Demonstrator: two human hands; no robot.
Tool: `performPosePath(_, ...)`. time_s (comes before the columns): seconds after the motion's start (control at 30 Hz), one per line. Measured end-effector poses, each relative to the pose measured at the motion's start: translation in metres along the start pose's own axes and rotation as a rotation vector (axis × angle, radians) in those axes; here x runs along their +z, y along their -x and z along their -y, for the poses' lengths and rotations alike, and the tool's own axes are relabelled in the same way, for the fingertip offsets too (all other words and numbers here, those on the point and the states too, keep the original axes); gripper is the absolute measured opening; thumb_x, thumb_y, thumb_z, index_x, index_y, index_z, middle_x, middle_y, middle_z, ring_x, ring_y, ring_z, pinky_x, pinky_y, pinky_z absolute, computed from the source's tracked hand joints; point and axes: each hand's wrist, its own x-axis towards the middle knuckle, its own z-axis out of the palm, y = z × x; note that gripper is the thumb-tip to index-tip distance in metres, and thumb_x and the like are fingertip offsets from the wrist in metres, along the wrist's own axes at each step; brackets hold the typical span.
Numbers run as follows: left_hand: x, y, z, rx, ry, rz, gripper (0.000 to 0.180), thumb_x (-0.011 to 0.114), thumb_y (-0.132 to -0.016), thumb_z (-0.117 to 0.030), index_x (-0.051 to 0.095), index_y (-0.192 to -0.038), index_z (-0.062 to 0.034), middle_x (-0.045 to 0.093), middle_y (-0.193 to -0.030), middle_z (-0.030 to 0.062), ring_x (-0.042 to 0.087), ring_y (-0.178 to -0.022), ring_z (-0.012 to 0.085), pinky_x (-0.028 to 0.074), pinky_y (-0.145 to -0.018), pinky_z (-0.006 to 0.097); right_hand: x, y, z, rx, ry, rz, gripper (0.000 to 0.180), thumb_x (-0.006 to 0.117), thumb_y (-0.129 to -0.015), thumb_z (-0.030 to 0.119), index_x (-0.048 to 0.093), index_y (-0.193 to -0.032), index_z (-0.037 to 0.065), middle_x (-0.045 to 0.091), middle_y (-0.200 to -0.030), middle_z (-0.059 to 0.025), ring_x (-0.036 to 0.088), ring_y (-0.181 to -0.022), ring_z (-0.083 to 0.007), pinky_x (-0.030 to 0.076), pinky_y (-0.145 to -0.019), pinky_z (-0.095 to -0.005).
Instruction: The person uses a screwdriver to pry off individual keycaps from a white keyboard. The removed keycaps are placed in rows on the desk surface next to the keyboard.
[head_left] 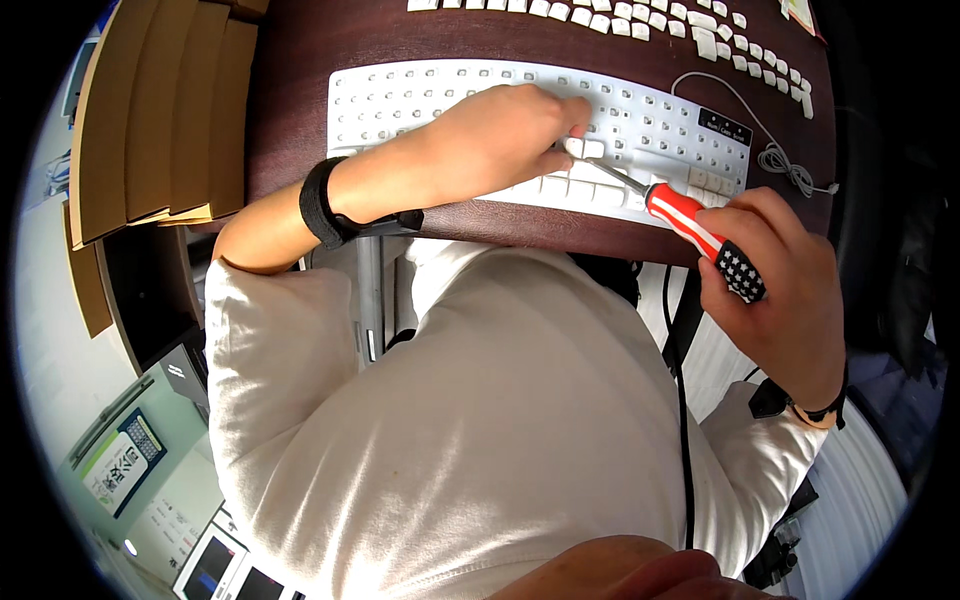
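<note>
Keycap prying is underway: your left hand (pixel 500 130) presses flat on the keyboard (pixel 660 120) while your right hand (pixel 785 290), clamped on the screwdriver (pixel 690 225), needs gentle leverage next.

I see myself in a cream, off-white shirt (pixel 480 420) with loose short sleeves that end above the elbows, the cloth smooth with a few soft folds. On my left wrist (pixel 322 203), just left of the shirt's upper edge, sits a broad black band like a strap or brace. At my right wrist (pixel 822 408), to the right of the shirt, I wear a thinner dark band with a tan part under it.
</note>
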Motion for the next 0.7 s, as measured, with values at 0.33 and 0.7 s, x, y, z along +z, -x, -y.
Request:
performPosePath(0.33, 0.003, 0.002, 0.003, 0.014, 0.003, -0.013, 0.022, 0.069, -0.089, -0.014, 0.058, -0.103, -0.0005, 0.061, -0.073, 0.0181, 0.062, -0.071, 0.0361, 0.047, -0.067, 0.044, -0.010, -0.028, 0.024, 0.029, 0.082, 0.114, 0.029, 0.071, -0.072, -0.002, 0.065, -0.100, 0.004, 0.059, -0.089, -0.0117, 0.063, -0.069, -0.0340, 0.050, -0.059, -0.0391)
performPosePath(0.7, 0.005, -0.001, 0.004, 0.018, -0.008, -0.023, 0.022, 0.067, -0.090, -0.015, 0.058, -0.101, 0.0010, 0.064, -0.082, 0.0207, 0.062, -0.078, 0.0397, 0.048, -0.071, 0.046, -0.011, -0.060, 0.031, 0.011, 0.088, 0.190, 0.023, 0.070, -0.072, -0.003, 0.064, -0.094, 0.001, 0.059, -0.084, -0.0143, 0.062, -0.073, -0.0371, 0.050, -0.063, -0.0384)
